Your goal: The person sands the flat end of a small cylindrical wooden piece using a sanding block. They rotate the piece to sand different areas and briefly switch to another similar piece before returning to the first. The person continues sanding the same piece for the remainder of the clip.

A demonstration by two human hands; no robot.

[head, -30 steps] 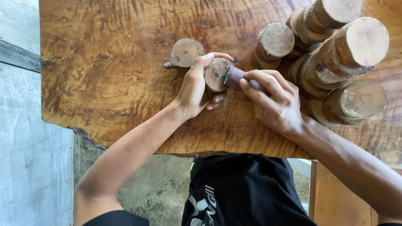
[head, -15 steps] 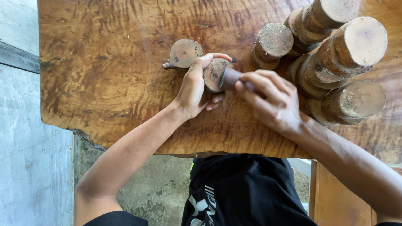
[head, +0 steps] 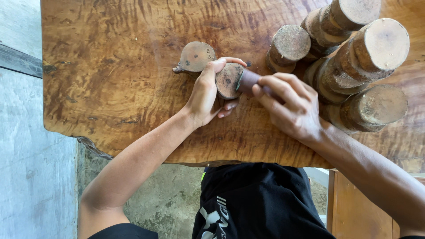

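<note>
A small round wooden piece (head: 227, 80) stands on a wavy-grained wooden slab (head: 119, 75). My left hand (head: 206, 94) wraps around its left side and holds it. My right hand (head: 290, 106) grips a dark reddish-brown roll, likely sandpaper (head: 249, 80), whose end presses against the piece's right edge. Just left of it, touching my left fingers, sits a second round wooden piece (head: 195, 56) with a small stub on its side.
Several upright cut log sections (head: 372, 48) crowd the slab's right side, one smaller log (head: 288, 46) closest to my hands. The slab's near edge (head: 195, 159) runs above my dark shirt. Grey concrete floor (head: 31, 168) lies to the left; a wooden panel (head: 349, 203) shows lower right.
My right hand and the dark roll have slid slightly left and back against the piece's edge. My left hand keeps its hold; the piece stays in place.
</note>
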